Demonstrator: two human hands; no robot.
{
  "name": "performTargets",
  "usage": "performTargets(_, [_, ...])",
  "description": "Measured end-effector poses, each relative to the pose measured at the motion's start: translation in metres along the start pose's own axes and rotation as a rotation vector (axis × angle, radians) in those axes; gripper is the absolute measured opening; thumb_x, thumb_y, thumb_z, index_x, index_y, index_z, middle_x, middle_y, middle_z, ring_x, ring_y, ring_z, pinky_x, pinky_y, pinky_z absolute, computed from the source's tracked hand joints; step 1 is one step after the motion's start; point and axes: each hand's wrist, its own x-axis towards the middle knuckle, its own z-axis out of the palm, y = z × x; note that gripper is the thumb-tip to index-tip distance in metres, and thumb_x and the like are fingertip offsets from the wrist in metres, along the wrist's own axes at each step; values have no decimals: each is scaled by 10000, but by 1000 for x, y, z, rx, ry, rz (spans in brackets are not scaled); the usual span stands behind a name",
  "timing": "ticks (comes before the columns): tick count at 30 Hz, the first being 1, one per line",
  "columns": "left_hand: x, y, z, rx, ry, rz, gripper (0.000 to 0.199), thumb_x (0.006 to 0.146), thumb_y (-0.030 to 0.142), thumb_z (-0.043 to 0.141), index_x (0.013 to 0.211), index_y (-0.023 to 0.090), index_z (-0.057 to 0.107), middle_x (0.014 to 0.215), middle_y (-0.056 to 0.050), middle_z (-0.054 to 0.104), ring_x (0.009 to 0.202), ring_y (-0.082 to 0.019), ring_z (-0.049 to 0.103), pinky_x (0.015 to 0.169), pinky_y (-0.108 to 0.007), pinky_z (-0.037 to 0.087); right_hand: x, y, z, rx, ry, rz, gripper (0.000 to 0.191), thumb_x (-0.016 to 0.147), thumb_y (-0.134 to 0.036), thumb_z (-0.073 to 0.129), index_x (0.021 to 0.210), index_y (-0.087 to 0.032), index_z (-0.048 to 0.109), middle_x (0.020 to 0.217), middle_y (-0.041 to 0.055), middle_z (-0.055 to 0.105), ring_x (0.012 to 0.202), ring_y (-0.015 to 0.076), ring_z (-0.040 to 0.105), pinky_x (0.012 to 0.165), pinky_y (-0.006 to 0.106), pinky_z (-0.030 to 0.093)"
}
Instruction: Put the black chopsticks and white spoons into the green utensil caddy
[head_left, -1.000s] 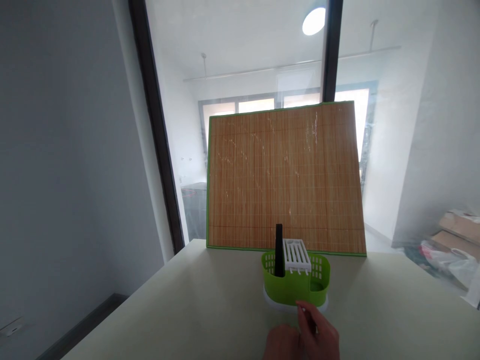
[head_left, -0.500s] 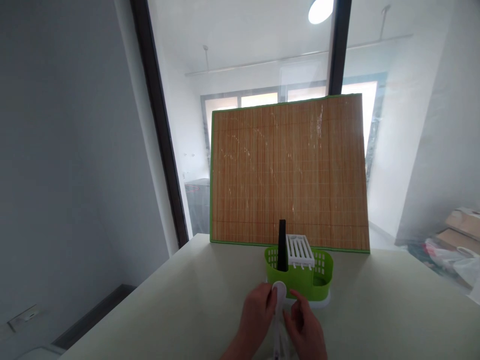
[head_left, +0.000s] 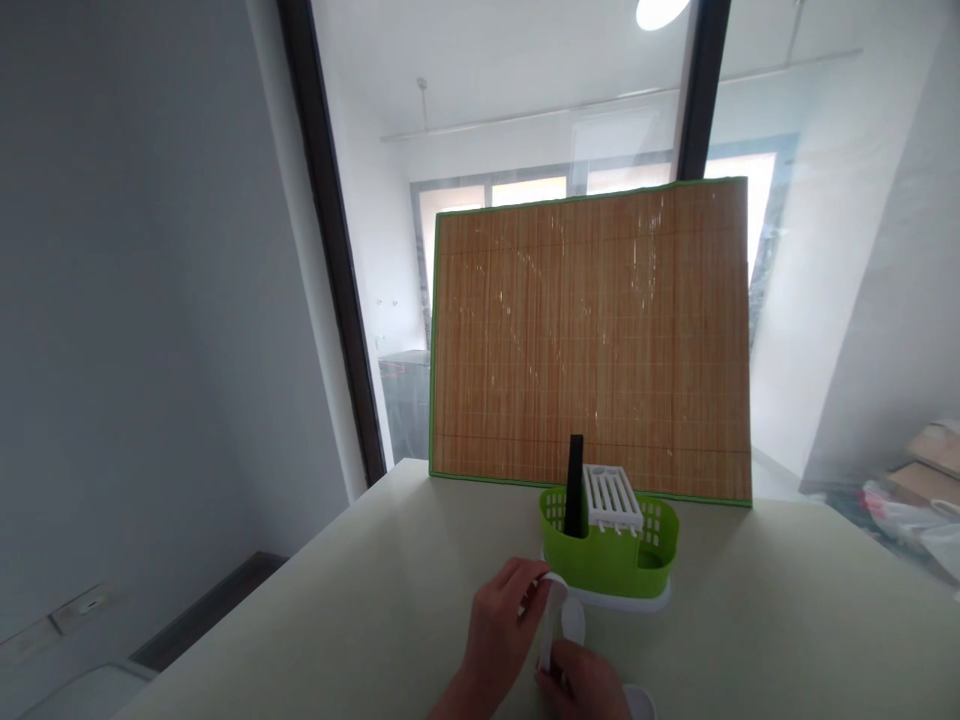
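Spoon [head_left: 552, 608], smooth and white, is pinched by my left fingers [head_left: 532, 573] before the perforated green basket [head_left: 604, 566]; my right fingers [head_left: 556, 684] curl at its lower end, grip unclear. The basket carries an upright black bar [head_left: 574, 485] and slatted white rack [head_left: 613, 497].

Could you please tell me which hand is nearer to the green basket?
Left. The left hand is just in front of the green basket, by its left end; the right hand is farther off, lower in the picture.
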Motion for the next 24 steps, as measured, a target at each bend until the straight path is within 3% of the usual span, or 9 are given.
performTargets(7, [1,-1,-10,122,10,68,147,878,215,484,888,219,630,842,-28,639,728,-121,610,650,-196,501,-2,4,5,-133,-8,-15,84,745,-171,589,704,-226,539,676,-14,678,570,194,651,444,234,241])
performTargets(13, [15,4,-20,162,21,179,137,878,210,494,906,206,628,847,-38,636,739,-122,602,667,-202,497,-3,5,0,-106,-6,-26,84,746,-190,596,778,-243,540,697,-38,682,569,178,656,430,231,252])
performTargets(16, [39,12,-35,162,84,238,135,874,216,508,933,200,628,872,-39,631,736,-109,594,665,-191,493,-4,5,-5,-47,56,-71,178,770,-210,577,942,-243,543,691,-48,671,548,156,648,445,220,323])
performTargets(19, [76,25,-54,170,221,322,126,860,224,537,935,193,634,857,-29,619,700,-91,574,648,-183,478,-4,5,-11,7,219,-136,209,854,-272,495,1053,-213,516,616,-55,637,500,137,627,479,213,387])
performTargets(22, [119,32,-61,175,337,385,125,856,245,550,914,185,643,823,-16,609,664,-76,548,617,-175,449,-3,5,-19,15,387,-195,227,952,-344,357,1010,-205,527,578,-48,608,452,119,595,472,206,397])
performTargets(24, [143,29,-54,187,348,383,146,866,272,536,887,178,646,801,-11,607,647,-72,534,598,-175,426,-2,6,-24,5,433,-219,249,972,-341,330,947,-217,545,587,-43,602,449,107,581,469,196,390])
